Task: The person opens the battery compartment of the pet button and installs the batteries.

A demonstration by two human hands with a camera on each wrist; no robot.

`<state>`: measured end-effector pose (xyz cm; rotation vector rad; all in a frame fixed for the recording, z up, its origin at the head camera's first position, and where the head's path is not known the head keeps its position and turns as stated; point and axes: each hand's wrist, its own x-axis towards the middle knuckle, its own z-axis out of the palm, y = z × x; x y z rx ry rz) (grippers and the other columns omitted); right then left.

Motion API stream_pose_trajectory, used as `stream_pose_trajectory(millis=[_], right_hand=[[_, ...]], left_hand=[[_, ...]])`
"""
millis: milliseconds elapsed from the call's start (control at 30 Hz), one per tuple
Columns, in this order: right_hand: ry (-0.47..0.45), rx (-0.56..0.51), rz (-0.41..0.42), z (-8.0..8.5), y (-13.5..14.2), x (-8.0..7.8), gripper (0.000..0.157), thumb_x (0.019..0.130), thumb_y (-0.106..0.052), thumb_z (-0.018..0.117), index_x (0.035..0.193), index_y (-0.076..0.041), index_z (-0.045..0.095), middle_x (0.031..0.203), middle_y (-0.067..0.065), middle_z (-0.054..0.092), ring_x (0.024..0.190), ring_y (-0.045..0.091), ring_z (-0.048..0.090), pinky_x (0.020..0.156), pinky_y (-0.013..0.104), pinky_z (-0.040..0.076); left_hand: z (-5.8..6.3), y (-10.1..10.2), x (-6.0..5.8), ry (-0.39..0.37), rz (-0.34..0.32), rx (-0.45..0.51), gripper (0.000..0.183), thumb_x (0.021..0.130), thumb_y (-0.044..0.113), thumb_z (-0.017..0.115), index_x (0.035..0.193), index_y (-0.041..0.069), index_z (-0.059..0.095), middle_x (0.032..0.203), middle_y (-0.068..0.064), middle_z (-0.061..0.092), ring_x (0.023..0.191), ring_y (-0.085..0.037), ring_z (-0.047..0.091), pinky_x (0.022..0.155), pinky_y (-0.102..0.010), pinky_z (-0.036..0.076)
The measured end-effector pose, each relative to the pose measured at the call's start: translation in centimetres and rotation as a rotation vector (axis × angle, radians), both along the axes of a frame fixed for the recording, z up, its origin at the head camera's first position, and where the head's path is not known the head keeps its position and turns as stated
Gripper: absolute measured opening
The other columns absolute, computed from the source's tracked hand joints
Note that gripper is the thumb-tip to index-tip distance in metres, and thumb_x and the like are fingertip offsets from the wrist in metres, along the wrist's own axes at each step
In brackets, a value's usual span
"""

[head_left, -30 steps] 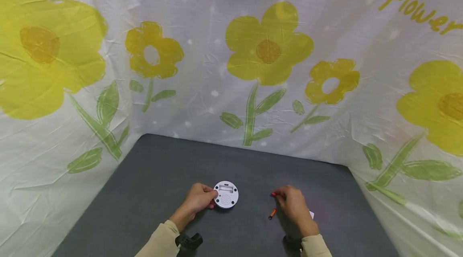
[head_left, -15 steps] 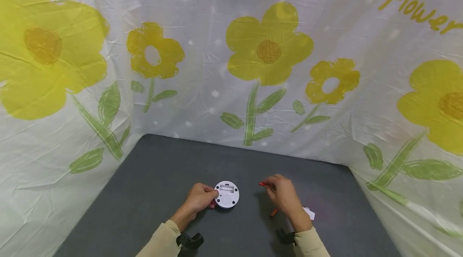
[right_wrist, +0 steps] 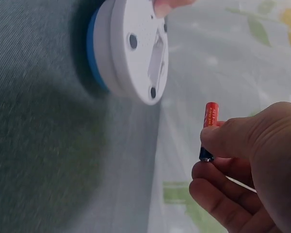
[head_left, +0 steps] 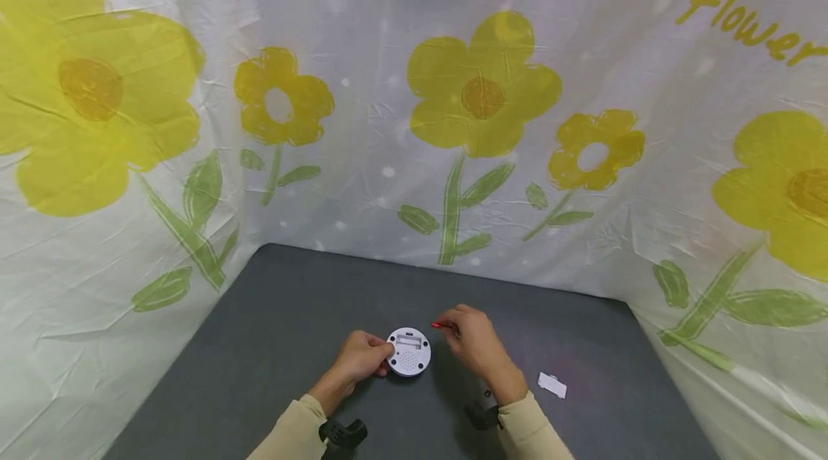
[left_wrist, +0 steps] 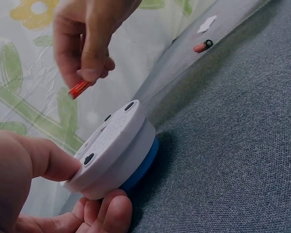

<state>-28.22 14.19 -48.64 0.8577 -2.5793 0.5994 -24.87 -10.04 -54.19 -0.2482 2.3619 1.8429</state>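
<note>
A round white device [head_left: 409, 361] lies underside up on the dark table, its battery compartment [head_left: 408, 342] uncovered and no battery in it. Black feet, speaker holes and a blue lower part show on it in the wrist views. My left hand [head_left: 359, 357] grips its left edge, thumb on top and fingers below. Just up and right of the device, my right hand [head_left: 475, 339] pinches a red battery [right_wrist: 211, 116] with a dark end between thumb and fingers, above the table and apart from the device. A second battery [left_wrist: 202, 46] lies on the table, mostly hidden by the right wrist in the head view.
A small white battery cover [head_left: 553, 385] lies on the table to the right. The dark grey table [head_left: 310, 280] ends at a white curtain [head_left: 362, 215] printed with yellow flowers, which surrounds it at the back and sides.
My right hand has moved left with the red battery, from above the table's right part to near the device. The battery cover has come into full view. My left hand keeps its hold.
</note>
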Motion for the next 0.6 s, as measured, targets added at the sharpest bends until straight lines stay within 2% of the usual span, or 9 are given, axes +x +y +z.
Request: stream_pose_trajectory(millis=[267,400,600], right_hand=[[0.001,0.018,0.02,0.2,-2.0,-0.3,0.014,0.088,0.002,0.086,0.094,-0.011,0.083,0.087,0.001,0.071,0.076,0.013,0.065,0.067,0.03,0.055],[-0.027,0.034,0.033,0.1,-2.8,-0.4,0.013,0.088,0.001,0.086,0.094,-0.011,0.084,0.088,0.002,0.072,0.081,0.017,0.069,0.071,0.033,0.06],[-0.038,0.068,0.071,-0.5,-3.7,-0.2,0.018,0.084,0.008,0.081,0.095,-0.007,0.083,0.089,0.005,0.072,0.08,0.017,0.069,0.071,0.033,0.06]], left_hand=[[0.0,0.0,-0.1,-0.016,-0.004,-0.01,0.027,0.092,0.011,0.069,0.11,-0.009,0.075,0.085,-0.009,0.075,0.066,-0.013,0.068,0.062,-0.027,0.06],[0.0,-0.1,-0.1,-0.012,-0.01,-0.007,0.027,0.092,0.011,0.07,0.109,-0.008,0.075,0.085,-0.009,0.075,0.066,-0.013,0.068,0.062,-0.027,0.06],[0.1,-0.2,-0.1,-0.012,-0.013,0.005,0.027,0.091,0.012,0.07,0.108,-0.009,0.075,0.083,-0.009,0.074,0.063,-0.011,0.067,0.06,-0.025,0.059]])
